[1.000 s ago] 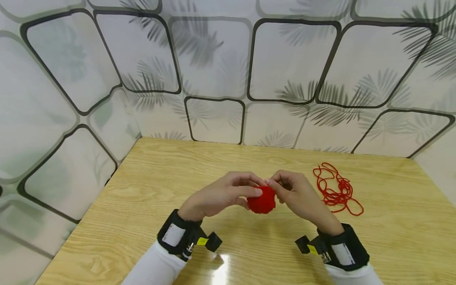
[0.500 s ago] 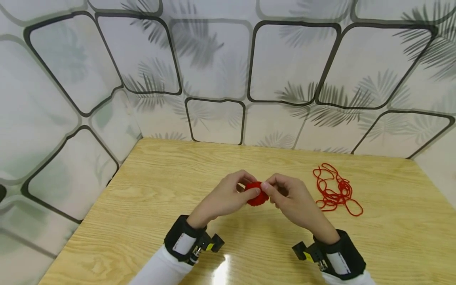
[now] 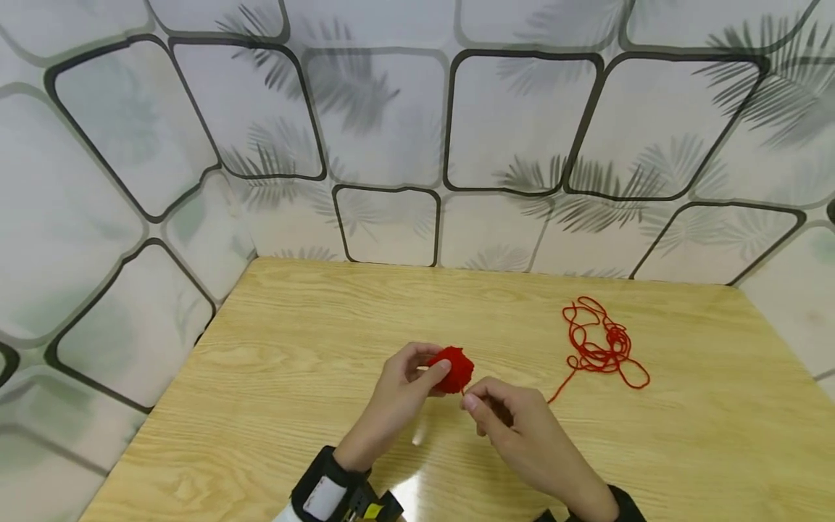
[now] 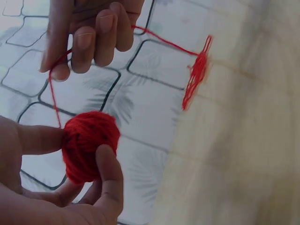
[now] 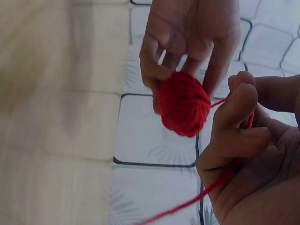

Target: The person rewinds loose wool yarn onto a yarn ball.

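Observation:
A small ball of red yarn (image 3: 459, 371) is held between the thumb and fingers of my left hand (image 3: 399, 395), above the table. Close to its lower right, my right hand (image 3: 522, 435) pinches the yarn strand (image 4: 53, 101) between thumb and forefinger. In the left wrist view the strand runs from the ball up to those fingertips. The right wrist view shows the strand (image 5: 187, 202) passing through the palm under curled fingers and trailing off below. It leads on to a loose heap of red yarn (image 3: 603, 355) lying to the right.
The wooden table (image 3: 293, 319) carries the loose yarn heap on its right half. Behind and to the left stands a patterned wall (image 3: 391, 152) with dark outlines and grey leaves. Black straps with small cameras (image 3: 329, 489) sit on the wrists.
Both hands have come nearer, the left one also moving left with the ball. My right hand has drawn away from the ball, and a short strand now shows between them.

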Tool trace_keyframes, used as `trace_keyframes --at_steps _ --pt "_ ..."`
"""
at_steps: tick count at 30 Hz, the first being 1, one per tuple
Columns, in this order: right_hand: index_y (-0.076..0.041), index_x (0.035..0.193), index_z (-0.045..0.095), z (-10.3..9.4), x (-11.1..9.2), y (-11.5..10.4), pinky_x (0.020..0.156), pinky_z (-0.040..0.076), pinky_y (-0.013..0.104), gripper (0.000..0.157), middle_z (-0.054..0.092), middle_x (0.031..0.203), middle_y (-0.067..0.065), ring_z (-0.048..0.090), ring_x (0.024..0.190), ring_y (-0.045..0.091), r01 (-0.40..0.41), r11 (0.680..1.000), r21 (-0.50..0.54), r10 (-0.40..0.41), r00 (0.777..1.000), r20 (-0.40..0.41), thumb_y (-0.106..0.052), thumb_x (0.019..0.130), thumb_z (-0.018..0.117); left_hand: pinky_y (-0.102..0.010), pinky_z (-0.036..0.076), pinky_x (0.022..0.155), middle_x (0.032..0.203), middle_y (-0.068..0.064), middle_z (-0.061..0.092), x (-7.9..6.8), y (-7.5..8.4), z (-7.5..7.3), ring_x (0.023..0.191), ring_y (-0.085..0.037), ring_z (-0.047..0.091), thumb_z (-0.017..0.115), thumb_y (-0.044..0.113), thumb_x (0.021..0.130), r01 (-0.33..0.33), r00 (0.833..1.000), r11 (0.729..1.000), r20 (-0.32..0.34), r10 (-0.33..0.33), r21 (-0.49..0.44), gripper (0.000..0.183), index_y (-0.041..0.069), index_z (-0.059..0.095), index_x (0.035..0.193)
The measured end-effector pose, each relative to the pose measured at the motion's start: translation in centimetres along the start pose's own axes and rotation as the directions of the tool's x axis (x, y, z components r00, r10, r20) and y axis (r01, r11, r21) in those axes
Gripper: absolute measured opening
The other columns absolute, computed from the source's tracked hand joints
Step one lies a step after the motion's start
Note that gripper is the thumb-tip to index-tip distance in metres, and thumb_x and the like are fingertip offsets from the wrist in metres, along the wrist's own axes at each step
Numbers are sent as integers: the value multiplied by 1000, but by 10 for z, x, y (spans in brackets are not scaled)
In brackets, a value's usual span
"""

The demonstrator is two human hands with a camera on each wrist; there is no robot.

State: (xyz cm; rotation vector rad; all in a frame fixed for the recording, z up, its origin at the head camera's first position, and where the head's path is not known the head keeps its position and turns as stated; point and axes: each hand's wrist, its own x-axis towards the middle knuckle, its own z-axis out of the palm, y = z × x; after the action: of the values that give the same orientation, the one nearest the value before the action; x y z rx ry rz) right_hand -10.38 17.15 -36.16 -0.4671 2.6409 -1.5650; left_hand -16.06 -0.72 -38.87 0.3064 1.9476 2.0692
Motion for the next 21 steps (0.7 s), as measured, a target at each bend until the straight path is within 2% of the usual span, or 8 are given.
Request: trace_keyframes --at_steps 4,7,12,14,18,21 --pt "-24 89 58 11 -12 1 47 39 24 18 53 67 -2 46 55 7 -9 999 32 8 999 47 -38 94 47 -38 48 81 114 -15 57 -8 -3 2 98 -25 60 58 27 90 30 1000 995 10 -29 -100 41 0 48 120" --pt "-21 89 59 15 -15 7 48 41 25 21 54 68 1 48 56 9 -39 997 69 36 998 45 -38 94 48 -38 48 82 115 -16 57 -10 -5 4 99 -25 59 58 27 90 55 998 988 11 -54 -143 41 -1 48 119" --pt "-11 91 60 19 -17 19 52 45 30 31 54 69 7 51 57 18 -158 975 159 160 987 -3 -41 92 50 -38 48 81 116 -15 57 -12 -11 10 99 -24 58 58 26 90 66 998 981 3 -66 -182 42 -2 47 120" --pt "-8 93 60 21 -19 25 53 46 30 33 54 70 8 51 58 19 -173 966 192 176 984 -2 -40 91 52 -38 48 80 115 -15 57 -13 -13 13 98 -24 58 58 25 90 72 997 978 -2 -74 -196 41 -1 47 120" --pt "-9 93 60 24 -21 33 53 45 29 28 54 71 4 51 59 13 -116 975 188 105 992 70 -37 92 52 -38 47 83 114 -15 58 -18 -13 19 98 -25 59 58 24 90 82 997 966 12 -81 -244 39 0 48 119" --pt "-12 91 61 22 -20 35 52 44 28 24 54 71 1 50 58 9 -65 984 163 42 989 143 -35 93 52 -39 46 85 115 -16 58 -23 -13 20 98 -26 58 57 24 91 84 996 958 24 -80 -276 39 0 48 119"
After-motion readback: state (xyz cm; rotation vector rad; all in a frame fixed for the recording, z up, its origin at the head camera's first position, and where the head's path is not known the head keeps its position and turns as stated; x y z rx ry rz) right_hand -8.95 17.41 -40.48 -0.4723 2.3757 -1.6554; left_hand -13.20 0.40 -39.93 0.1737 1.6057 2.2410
